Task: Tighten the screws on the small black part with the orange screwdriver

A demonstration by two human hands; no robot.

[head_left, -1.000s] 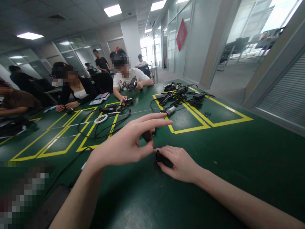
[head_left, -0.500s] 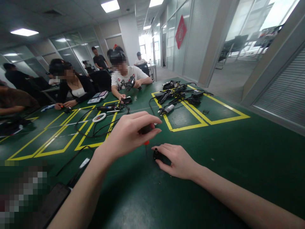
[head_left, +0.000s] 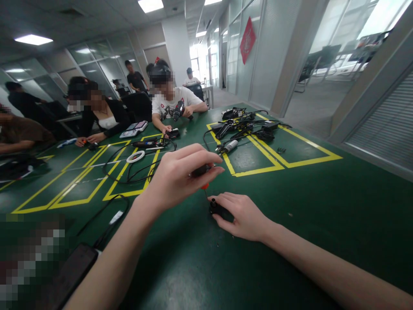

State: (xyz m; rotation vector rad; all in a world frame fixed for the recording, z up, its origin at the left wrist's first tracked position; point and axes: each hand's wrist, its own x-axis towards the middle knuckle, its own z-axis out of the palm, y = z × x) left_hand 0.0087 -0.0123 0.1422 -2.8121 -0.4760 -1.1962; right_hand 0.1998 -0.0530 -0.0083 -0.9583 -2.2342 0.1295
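My left hand (head_left: 176,178) is closed round the dark handle of a screwdriver (head_left: 205,186). An orange-red collar and a thin shaft show below my fingers, pointing down. The shaft's lower end comes close to my right fingertips and the black part; whether it touches cannot be made out. With fingers and thumb, my right hand (head_left: 243,217) grips a small black part (head_left: 213,206) against the green table. A short round tube stands up from this part, and the rest of it is hidden under my palm.
Yellow tape (head_left: 258,173) marks rectangles on the green table (head_left: 322,206). Tangled black cables (head_left: 248,128) and a silver-grey cylindrical tool (head_left: 229,147) lie beyond my hands. Farther left are a white ring (head_left: 135,156) and a dark phone-like slab (head_left: 75,267). Across the table, a co-worker (head_left: 177,101) holds a drill.
My left hand has shifted slightly right with the screwdriver, bringing its shaft closer to the black part. My right hand keeps its grip; the whole view has shifted a little.
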